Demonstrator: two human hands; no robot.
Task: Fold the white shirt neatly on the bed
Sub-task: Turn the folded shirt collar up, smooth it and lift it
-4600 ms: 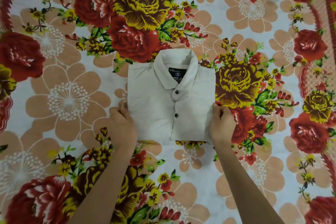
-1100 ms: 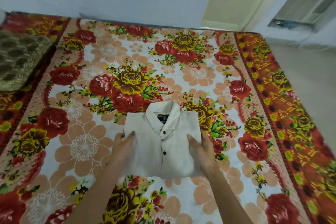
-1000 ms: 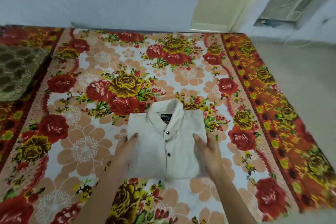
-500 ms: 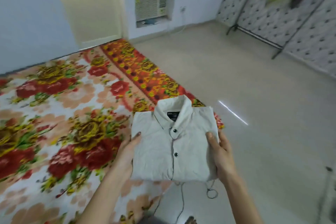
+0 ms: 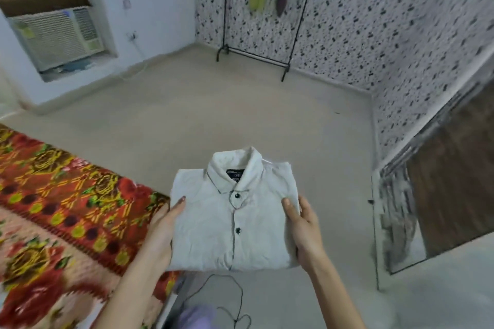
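Two hands clasp the folded white shirt (image 5: 235,224), left hand (image 5: 160,227) and right hand (image 5: 306,227) at its side edges, thumbs on top, holding it above the floor (image 5: 240,115); the bed (image 5: 66,208) lies left of the left hand.

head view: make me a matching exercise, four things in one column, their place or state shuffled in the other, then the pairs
Things
1. white shirt
2. bed cover
3. clothes rack
4. air conditioner

Places or states
a. upper left of the view
b. folded, held between left hand and right hand
c. standing by the speckled wall
d. lower left, floral pattern

Pairs: 1-b, 2-d, 3-c, 4-a
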